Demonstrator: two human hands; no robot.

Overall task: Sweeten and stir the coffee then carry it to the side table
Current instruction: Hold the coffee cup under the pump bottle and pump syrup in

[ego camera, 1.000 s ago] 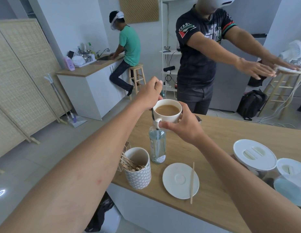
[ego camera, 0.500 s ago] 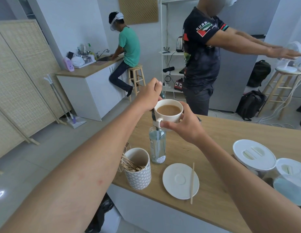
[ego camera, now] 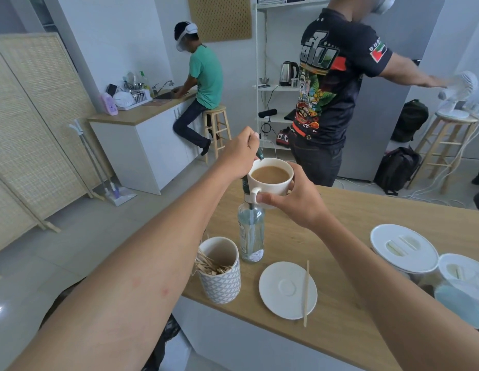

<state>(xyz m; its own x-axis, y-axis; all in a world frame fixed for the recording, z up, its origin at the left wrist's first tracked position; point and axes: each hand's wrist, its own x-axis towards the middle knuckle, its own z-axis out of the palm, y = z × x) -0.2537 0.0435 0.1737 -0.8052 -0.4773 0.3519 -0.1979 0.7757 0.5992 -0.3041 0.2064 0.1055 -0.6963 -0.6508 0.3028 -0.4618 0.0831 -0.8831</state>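
Observation:
My right hand (ego camera: pixel 295 203) grips a white cup (ego camera: pixel 279 187) of milky coffee by its handle and side, lifted above the wooden counter (ego camera: pixel 353 218). The cup is held against the dark pump head of a clear glass bottle (ego camera: pixel 251 236), whose spout sits at the cup's rim. My left hand (ego camera: pixel 239 153) is curled over the top of that pump. In front of the bottle lies a white saucer (ego camera: pixel 283 289) with a wooden stir stick (ego camera: pixel 305 293) across its right side.
A patterned cup (ego camera: pixel 222 282) of wooden stir sticks stands at the counter's left edge. Two white-lidded containers (ego camera: pixel 404 247) sit at the right. A person in a black shirt (ego camera: pixel 324 89) stands just behind the counter; another sits at the sink (ego camera: pixel 206 76).
My hands, the cup and the bottle have hardly moved. The person in the black shirt has turned and stepped to the right behind the counter.

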